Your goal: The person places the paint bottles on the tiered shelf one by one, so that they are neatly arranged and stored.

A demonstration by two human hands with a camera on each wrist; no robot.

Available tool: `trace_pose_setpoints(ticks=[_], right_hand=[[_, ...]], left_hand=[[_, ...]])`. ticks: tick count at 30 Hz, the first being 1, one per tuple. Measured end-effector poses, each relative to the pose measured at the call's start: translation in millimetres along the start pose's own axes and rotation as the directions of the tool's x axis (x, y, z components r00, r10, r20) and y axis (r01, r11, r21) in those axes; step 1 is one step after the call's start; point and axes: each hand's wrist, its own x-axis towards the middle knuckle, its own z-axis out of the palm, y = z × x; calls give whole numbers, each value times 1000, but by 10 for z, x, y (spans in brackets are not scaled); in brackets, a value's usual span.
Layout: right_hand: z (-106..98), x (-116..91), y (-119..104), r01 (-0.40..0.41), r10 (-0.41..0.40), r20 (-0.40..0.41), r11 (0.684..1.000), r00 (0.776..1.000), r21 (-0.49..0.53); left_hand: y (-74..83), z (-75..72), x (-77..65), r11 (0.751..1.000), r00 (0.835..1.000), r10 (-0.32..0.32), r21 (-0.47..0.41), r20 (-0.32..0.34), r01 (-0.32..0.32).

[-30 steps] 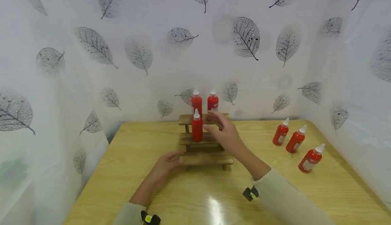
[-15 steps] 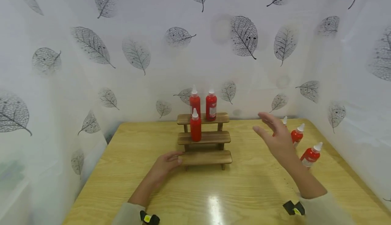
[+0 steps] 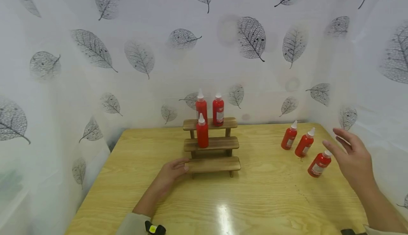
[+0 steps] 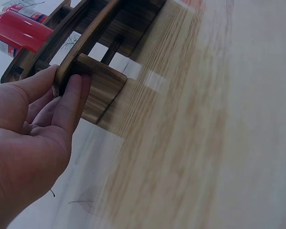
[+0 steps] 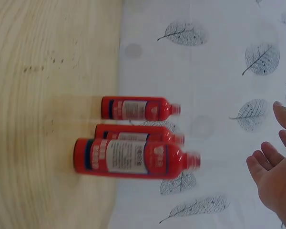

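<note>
My left hand (image 3: 172, 174) pinches the left end of the bottom step of a three-tier wooden stand (image 3: 213, 164), thumb above and fingers beneath in the left wrist view. Two red squeeze bottles with white pointed caps stand on its top step, the right one (image 3: 218, 111) with its label showing. A third red bottle (image 3: 202, 134) is upright on the middle step's left part. At the right of the table my right hand (image 3: 353, 160) is spread beside the nearest loose red bottle (image 3: 319, 164), fingers apart and holding nothing; it overlaps that bottle's cap in the head view.
Two more red bottles, one at the back (image 3: 289, 137) and one in the middle (image 3: 304, 145), stand on the wooden table (image 3: 255, 199) near the right edge. A white leaf-print curtain (image 3: 159, 86) hangs behind and along both sides.
My right hand has left the top-right bottle on the stand and swung far right, past the loose bottles. My left hand keeps its place at the bottom step.
</note>
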Motion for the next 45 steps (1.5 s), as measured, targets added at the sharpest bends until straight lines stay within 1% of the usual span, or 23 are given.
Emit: trace_pose_setpoints(ticks=[2,4,7,8,9,10,12,15,18,20,21,22,25,28,29,35,38,40,45], right_hand=[[-97,-11,118,-25,26,17,999,1000,-23],[-149,-14,224,-57,58,25,997,998,-46],[-202,-16,382,-103,103,60,995,993,-3],[-208,-19,432,-118,115,73,992,991,35],[-205,-25,479,-135,127,87,986,988,95],[-202,-31,531,-147,132,102,975,986,165],[-184,-45,622,-177,146,131,948,981,264],[-135,-66,726,-217,170,164,919,972,329],[-89,-78,797,-224,166,189,912,968,344],[-62,-85,828,-210,149,196,917,969,339],[-49,-90,841,-206,142,201,915,969,347],[-37,-102,851,-194,131,204,924,970,329],[-8,-131,866,-169,127,194,961,973,219],[24,-162,871,-158,134,178,979,975,129],[34,-164,870,-160,139,171,980,975,121],[91,-178,874,-144,120,133,972,984,187],[105,-188,869,-135,118,116,979,986,154],[105,-188,852,-143,128,112,980,985,141],[89,-155,741,-126,114,95,982,989,140]], left_hand=[[2,-1,-6,1000,1000,-3,0,-2,3],[3,-3,-11,1000,1000,-6,1,-3,6],[6,-5,-16,1000,1000,-8,-5,2,8],[7,-7,-17,1000,1000,-8,-5,2,8],[6,-7,-17,1000,1000,-8,-7,3,8],[6,-8,-18,1000,1000,-7,-9,4,7],[5,-11,-19,1000,1000,-3,-7,7,3],[4,-13,-19,1000,1000,2,-4,9,-2],[8,-14,-20,1000,1000,4,-8,13,-4],[8,-13,-18,1000,1000,0,-13,14,0],[8,-12,-17,1000,1000,-1,-15,13,1],[8,-12,-16,1000,1000,-2,-14,13,2],[5,-9,-12,1000,1000,-7,-5,10,7],[1,-8,-7,1000,1000,-9,8,5,9],[-3,-8,-3,1000,1000,-9,11,4,9],[-15,-17,5,1000,1000,-15,14,-6,15],[-18,-20,4,1000,1000,-19,9,-11,19],[-24,-22,6,1000,1000,-15,16,-13,15],[-16,-20,2,999,1000,-18,28,-17,18]])
